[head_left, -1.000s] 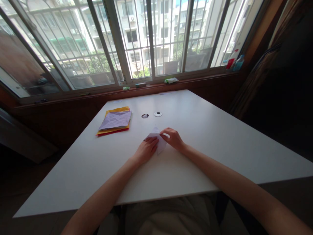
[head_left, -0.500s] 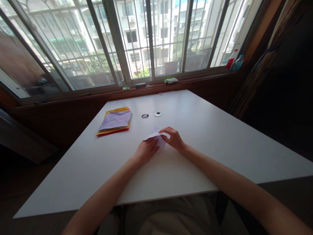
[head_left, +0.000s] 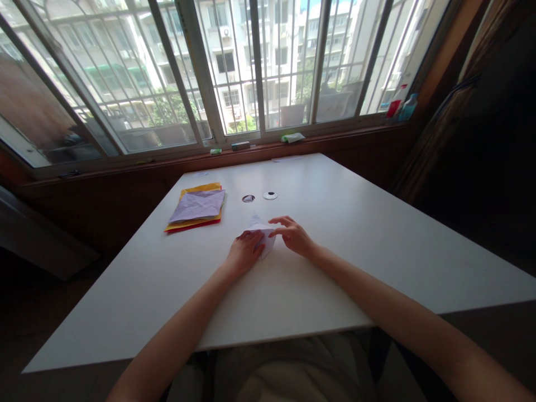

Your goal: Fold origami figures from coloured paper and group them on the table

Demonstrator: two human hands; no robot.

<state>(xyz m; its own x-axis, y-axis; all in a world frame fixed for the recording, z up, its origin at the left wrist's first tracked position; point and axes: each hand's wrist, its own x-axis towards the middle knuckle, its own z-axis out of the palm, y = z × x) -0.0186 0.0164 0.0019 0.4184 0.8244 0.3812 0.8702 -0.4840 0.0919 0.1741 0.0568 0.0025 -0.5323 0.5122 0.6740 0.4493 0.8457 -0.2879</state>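
A small sheet of folded pale lilac paper [head_left: 268,241] lies on the white table in front of me, with a pointed end toward the window and a flap standing partly raised. My left hand [head_left: 245,251] rests over its left side, fingers and thumb holding it against the tabletop and hiding part of it. At the paper's right edge is my right hand [head_left: 295,237], its fingers apart and slightly bent. Its lower fingertips meet or nearly meet the flap's corner; contact is hard to make out.
A stack of creased lilac paper [head_left: 199,204] on yellow and red sheets sits at the table's left. Two round cable holes [head_left: 248,199] are beyond my hands. Small packets [head_left: 293,137] lie on the windowsill, with bottles [head_left: 407,108] at its right end.
The folded paper has shifted and turned a little to the left, along with my left hand. My right hand's fingers have loosened from the raised flap and spread.
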